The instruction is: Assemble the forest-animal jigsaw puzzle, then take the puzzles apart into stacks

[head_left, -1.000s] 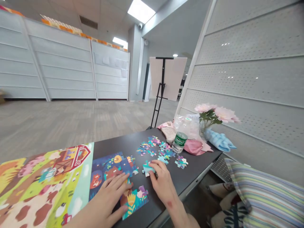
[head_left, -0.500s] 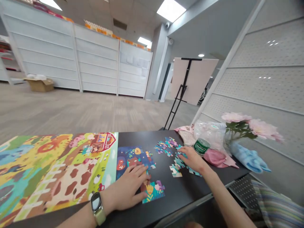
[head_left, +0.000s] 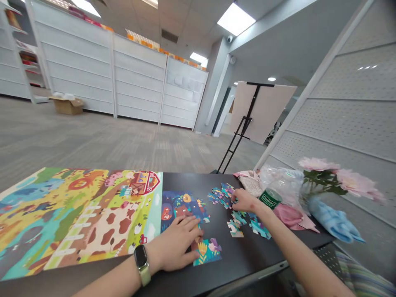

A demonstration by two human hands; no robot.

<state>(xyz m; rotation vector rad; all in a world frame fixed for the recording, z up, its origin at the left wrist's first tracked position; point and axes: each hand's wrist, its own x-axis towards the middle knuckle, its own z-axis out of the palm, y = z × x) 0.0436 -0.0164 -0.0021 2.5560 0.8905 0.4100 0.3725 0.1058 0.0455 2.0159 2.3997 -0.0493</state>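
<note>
**Right hand (head_left: 244, 201) curled at the loose jigsaw pieces (head_left: 219, 193), left hand (head_left: 175, 245) flat: your pinch can't be confirmed**

Your right fingers bend down at the edge of the cluster, right of centre in the frame; whether they have closed on a piece, you cannot tell from this angle. Your left hand lies palm down with fingers spread, pressing on the partly assembled puzzle (head_left: 171, 197) in the lower middle of the frame and grasping nothing that shows.

A second ago your right fingers were on a pale blue piece close to that assembled part. Now they have moved away to the cluster, and a teal-and-cream piece (head_left: 235, 230) lies free below them, perhaps the same one. For the jigsaw, that suggests you are choosing among pieces, with the assembled part kept steady. Your view has also swung, so more of the farm-animal picture (head_left: 108, 225) shows at the lower left.

Your left hand hides the middle of the puzzle, so you can't see whether the yellow-flower section (head_left: 208, 251) joins the rest. Your right hand and forearm cover some pieces and part of the green-labelled bottle (head_left: 269, 199). Striped fabric (head_left: 359, 270) is cut off at the lower right.
</note>
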